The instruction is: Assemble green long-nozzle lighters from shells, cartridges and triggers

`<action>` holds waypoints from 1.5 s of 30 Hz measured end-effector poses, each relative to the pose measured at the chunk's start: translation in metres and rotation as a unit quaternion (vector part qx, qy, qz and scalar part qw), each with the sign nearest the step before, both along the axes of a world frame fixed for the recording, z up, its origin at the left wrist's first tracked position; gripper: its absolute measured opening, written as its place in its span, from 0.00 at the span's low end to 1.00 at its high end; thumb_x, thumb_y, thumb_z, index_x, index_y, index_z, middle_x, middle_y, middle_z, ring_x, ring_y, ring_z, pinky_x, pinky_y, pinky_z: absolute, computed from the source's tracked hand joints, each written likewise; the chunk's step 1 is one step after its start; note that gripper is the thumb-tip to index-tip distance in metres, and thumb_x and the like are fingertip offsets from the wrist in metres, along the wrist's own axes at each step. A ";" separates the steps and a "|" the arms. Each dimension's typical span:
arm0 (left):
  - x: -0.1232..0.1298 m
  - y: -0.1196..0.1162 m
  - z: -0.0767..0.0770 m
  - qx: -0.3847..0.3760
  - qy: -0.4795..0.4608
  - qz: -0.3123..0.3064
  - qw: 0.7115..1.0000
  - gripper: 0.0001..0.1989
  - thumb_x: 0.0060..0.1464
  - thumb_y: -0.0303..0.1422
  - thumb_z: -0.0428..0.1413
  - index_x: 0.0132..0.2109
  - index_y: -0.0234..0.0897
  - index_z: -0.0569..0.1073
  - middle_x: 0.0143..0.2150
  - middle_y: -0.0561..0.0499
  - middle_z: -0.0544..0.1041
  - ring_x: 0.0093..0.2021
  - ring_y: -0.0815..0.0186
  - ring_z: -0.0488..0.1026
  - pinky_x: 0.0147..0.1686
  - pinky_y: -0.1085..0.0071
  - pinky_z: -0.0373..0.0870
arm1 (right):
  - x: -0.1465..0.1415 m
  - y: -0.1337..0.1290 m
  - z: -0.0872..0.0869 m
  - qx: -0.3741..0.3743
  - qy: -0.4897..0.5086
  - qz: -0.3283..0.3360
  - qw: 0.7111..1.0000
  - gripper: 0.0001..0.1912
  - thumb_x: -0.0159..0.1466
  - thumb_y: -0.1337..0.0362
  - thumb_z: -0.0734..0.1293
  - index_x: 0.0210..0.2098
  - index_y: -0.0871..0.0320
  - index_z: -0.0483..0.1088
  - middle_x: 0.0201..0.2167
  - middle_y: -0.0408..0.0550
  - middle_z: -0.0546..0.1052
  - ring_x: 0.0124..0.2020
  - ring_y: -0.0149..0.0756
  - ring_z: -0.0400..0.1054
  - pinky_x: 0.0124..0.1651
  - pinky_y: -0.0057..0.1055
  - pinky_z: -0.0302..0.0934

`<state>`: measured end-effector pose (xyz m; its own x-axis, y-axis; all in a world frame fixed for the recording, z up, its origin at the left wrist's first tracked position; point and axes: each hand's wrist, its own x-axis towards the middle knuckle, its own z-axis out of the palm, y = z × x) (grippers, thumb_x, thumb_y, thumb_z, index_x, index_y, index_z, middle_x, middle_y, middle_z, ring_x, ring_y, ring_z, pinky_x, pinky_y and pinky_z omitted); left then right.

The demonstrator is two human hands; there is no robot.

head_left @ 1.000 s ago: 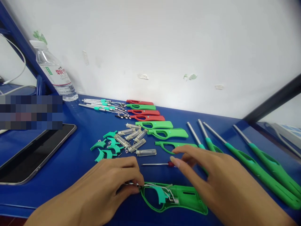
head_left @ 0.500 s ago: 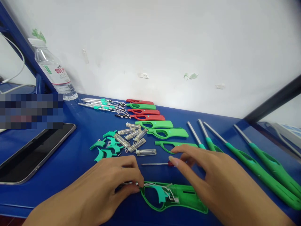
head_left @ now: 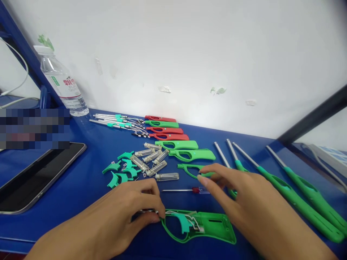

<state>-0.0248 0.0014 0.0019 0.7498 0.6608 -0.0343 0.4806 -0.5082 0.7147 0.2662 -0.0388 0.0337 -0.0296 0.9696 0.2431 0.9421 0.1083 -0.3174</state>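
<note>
Close in front of me lies a green lighter shell half (head_left: 217,227), its open side up. Inside it sit a teal trigger (head_left: 184,222) and white wires (head_left: 194,217). My left hand (head_left: 135,213) pinches its narrow neck end, where a thin dark piece is partly covered by the fingers. My right hand (head_left: 230,191) hovers behind the shell, thumb and index finger slightly apart. Its fingertips are at the handle loop of another green shell half (head_left: 189,169); whether they touch it, I cannot tell. Just below them lies a screwdriver (head_left: 195,190) with a red and clear handle.
Clear fuel tanks (head_left: 167,176) and loose teal triggers (head_left: 111,167) lie mid-table. Behind are metal tubes with wires (head_left: 108,123) and red and green shells (head_left: 166,137). Several long green lighters (head_left: 295,198) lie right. A phone (head_left: 40,177) and water bottle (head_left: 63,83) are left.
My right hand has shifted slightly from the screwdriver handle toward the shell half behind it, and the gap between thumb and index finger has narrowed. My left hand keeps its pinch.
</note>
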 end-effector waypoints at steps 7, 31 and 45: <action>0.007 0.006 0.005 -0.025 -0.011 0.004 1.000 0.11 0.75 0.31 0.57 0.44 0.51 0.81 0.44 0.59 0.76 0.42 0.71 0.77 0.45 0.77 0.69 | 0.020 0.017 -0.006 0.028 -0.036 -0.020 0.999 0.19 0.76 0.61 0.59 0.50 0.47 0.82 0.43 0.44 0.90 0.41 0.56 0.86 0.40 0.49 0.75; -0.048 0.034 0.015 0.312 0.061 0.147 0.937 0.26 0.79 0.54 0.45 0.46 0.52 0.85 0.46 0.52 0.87 0.45 0.55 0.86 0.43 0.64 0.79 | -0.041 0.021 -0.009 -0.039 -0.027 0.224 0.973 0.15 0.78 0.70 0.66 0.59 0.52 0.80 0.59 0.49 0.84 0.62 0.52 0.77 0.65 0.57 0.74; -0.021 0.036 -0.008 0.269 0.156 0.146 0.939 0.10 0.72 0.30 0.57 0.49 0.47 0.83 0.53 0.48 0.81 0.45 0.55 0.84 0.39 0.65 0.76 | -0.040 0.030 -0.019 -0.048 -0.052 0.175 0.982 0.09 0.69 0.74 0.76 0.43 0.54 0.79 0.43 0.45 0.83 0.48 0.51 0.80 0.51 0.50 0.76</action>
